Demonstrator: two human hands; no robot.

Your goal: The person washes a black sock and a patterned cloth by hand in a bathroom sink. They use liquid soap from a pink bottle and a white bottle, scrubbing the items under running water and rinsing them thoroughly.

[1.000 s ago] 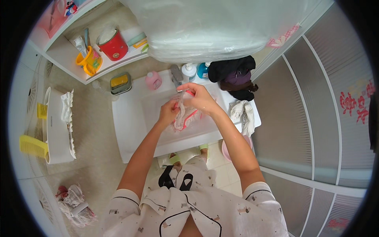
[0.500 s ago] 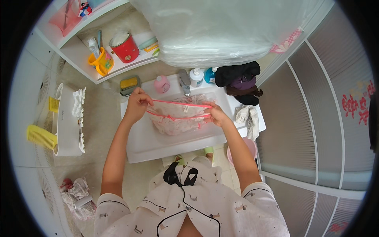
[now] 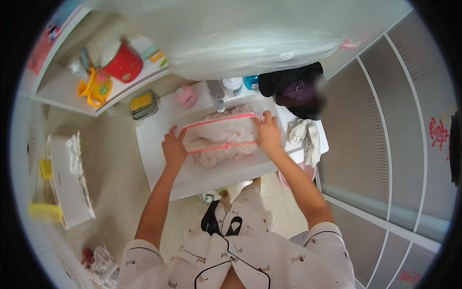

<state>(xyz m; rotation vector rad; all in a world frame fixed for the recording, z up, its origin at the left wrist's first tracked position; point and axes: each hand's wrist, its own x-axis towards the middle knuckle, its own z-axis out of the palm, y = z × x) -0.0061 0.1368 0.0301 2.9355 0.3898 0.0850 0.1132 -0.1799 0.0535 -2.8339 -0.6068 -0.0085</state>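
A sheer white mesh laundry bag (image 3: pixel 219 133) with bright pink edging is stretched open over the white sink (image 3: pixel 156 166). My left hand (image 3: pixel 174 150) is closed on the edge at its left end. The right end is gripped by my right hand (image 3: pixel 269 133), fingers bent over the pink edge. Its mouth gapes between the two pink bands, one far and one near. Pale pinkish, crumpled fabric (image 3: pixel 208 160) shows beneath and through the mesh; where bag and fabric part is hard to tell. The grey faucet (image 3: pixel 219 104) stands just behind.
A pink bottle (image 3: pixel 186 97), a soap dish (image 3: pixel 144 106) and a white pump bottle (image 3: pixel 233 85) line the sink's back. Dark clothes (image 3: pixel 298 89) and white cloth (image 3: pixel 308 139) lie on its right side. A plastic-covered bulk (image 3: pixel 269 43) overhangs the back. A sliding door (image 3: pixel 358 130) stands right.
Both hands have gone lower and drawn the pink edges wider apart, so the bag's mouth gapes more. My left hand has turned, fingers now pointing away. The view has shifted slightly.
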